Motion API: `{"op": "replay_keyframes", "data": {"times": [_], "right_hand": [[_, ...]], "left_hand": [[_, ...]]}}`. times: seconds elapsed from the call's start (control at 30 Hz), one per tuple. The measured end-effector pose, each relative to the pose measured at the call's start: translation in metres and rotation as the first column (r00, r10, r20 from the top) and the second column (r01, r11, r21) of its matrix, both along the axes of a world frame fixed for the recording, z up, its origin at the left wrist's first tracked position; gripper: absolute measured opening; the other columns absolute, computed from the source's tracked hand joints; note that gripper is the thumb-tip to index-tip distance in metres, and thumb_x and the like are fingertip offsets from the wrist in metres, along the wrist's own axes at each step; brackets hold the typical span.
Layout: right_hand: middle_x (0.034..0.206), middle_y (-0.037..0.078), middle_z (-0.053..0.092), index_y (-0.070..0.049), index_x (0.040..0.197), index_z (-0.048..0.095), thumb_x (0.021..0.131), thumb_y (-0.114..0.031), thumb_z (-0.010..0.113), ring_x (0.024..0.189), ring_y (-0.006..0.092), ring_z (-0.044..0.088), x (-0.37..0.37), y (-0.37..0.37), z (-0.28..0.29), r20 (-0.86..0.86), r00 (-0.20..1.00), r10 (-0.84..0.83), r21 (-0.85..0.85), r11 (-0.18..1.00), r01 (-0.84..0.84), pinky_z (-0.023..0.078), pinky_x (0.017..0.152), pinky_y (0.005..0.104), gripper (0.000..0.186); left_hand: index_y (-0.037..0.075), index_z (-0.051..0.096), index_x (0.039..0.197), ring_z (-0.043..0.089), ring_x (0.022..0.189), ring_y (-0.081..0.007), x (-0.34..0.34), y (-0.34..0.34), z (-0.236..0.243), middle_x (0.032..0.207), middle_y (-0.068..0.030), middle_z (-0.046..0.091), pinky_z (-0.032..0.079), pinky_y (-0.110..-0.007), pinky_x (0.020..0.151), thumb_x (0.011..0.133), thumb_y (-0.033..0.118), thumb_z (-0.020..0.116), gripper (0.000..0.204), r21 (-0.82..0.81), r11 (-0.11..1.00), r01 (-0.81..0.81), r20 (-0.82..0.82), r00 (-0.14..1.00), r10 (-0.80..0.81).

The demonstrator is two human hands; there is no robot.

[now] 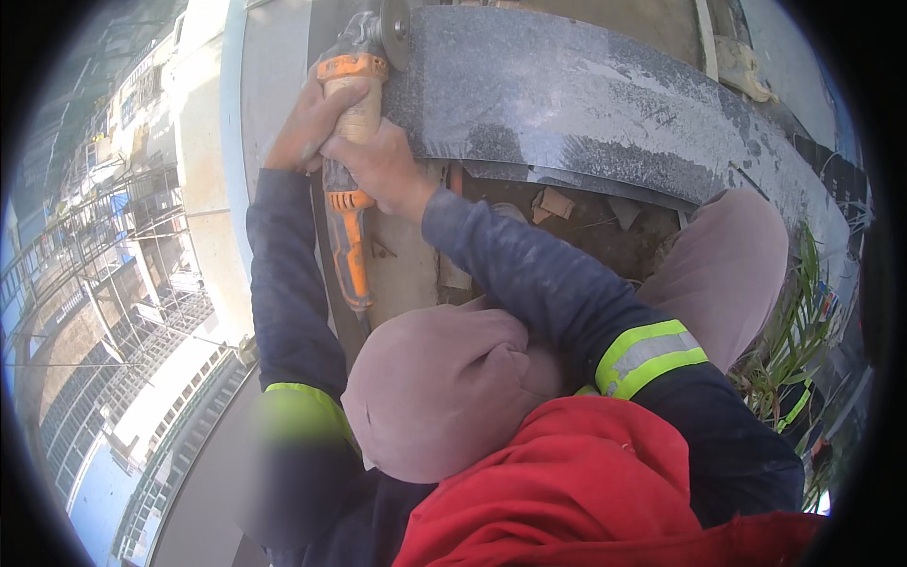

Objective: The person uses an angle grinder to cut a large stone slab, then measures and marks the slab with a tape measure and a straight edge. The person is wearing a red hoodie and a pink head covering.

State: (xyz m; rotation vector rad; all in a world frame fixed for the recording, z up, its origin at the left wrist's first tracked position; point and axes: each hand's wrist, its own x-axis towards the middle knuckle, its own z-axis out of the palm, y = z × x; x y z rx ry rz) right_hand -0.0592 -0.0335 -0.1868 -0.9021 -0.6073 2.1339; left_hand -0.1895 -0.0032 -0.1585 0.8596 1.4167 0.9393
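My left hand (310,118) is wrapped round the front body of an orange and grey angle grinder (351,231). Lower on the same body, my right hand (383,168) closes from the other side. The grinder lies lengthwise away from me, its tail and cord toward my knees. At its far end the round disc (396,33) stands edge-on beside the left end of a grey, mottled sheet (567,99). Whether the disc touches the sheet I cannot tell. Most of my left fingers are hidden behind the tool.
Below the sheet lie broken pieces (553,203) in a dark recess. A pale wall (203,123) runs along the left, with buildings and scaffolding (104,246) far below beyond it. Leafy plants (789,331) grow at the right, near my knee (727,255).
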Motion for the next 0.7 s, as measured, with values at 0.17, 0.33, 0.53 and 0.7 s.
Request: {"op": "replay_keyframes", "data": {"times": [0.17, 0.33, 0.53, 0.7], "right_hand": [[0.103, 0.015, 0.069, 0.011, 0.115, 0.056, 0.081, -0.011, 0.077, 0.090, 0.0200, 0.071, 0.000, -0.011, -0.005, -0.014, 1.000, -0.004, 0.008, 1.000, 0.004, 0.059, 0.076, 0.0324, 0.045], [0.103, 0.015, 0.069, 0.011, 0.115, 0.056, 0.081, -0.011, 0.077, 0.090, 0.0197, 0.071, 0.001, -0.017, 0.000, 0.002, 1.000, -0.014, 0.047, 0.999, 0.013, 0.058, 0.077, 0.0330, 0.046], [0.104, 0.011, 0.070, 0.007, 0.117, 0.060, 0.086, -0.010, 0.075, 0.092, 0.0166, 0.070, -0.001, -0.013, -0.006, 0.017, 1.000, -0.006, 0.035, 0.999, 0.006, 0.058, 0.078, 0.0315, 0.038], [0.104, 0.008, 0.070, 0.005, 0.118, 0.062, 0.088, -0.010, 0.074, 0.092, 0.0150, 0.070, 0.000, -0.006, -0.008, 0.027, 1.000, 0.016, 0.038, 0.999, -0.017, 0.057, 0.077, 0.0309, 0.035]], "left_hand": [[-0.002, 0.042, 0.145, 0.066, 0.106, -0.0181, 0.006, -0.012, 0.005, 0.126, -0.0139, 0.062, 0.058, -0.032, 0.086, 0.099, 0.025, 0.071, 0.061, 0.000, 0.999, -0.035, -0.026, 0.999, 0.035], [-0.001, 0.041, 0.147, 0.065, 0.107, -0.0181, 0.002, -0.019, 0.006, 0.128, -0.0142, 0.060, 0.058, -0.032, 0.087, 0.099, 0.024, 0.071, 0.062, -0.038, 0.998, -0.041, -0.024, 0.999, 0.040], [-0.001, 0.040, 0.146, 0.065, 0.107, -0.0183, 0.005, -0.013, 0.006, 0.128, -0.0141, 0.060, 0.058, -0.032, 0.086, 0.099, 0.023, 0.071, 0.061, -0.024, 0.999, -0.033, 0.000, 0.999, 0.033], [-0.001, 0.040, 0.147, 0.065, 0.108, -0.0189, 0.002, -0.006, 0.000, 0.128, -0.0142, 0.060, 0.058, -0.033, 0.088, 0.099, 0.024, 0.071, 0.063, -0.032, 0.999, -0.037, 0.010, 0.999, 0.037]]}}
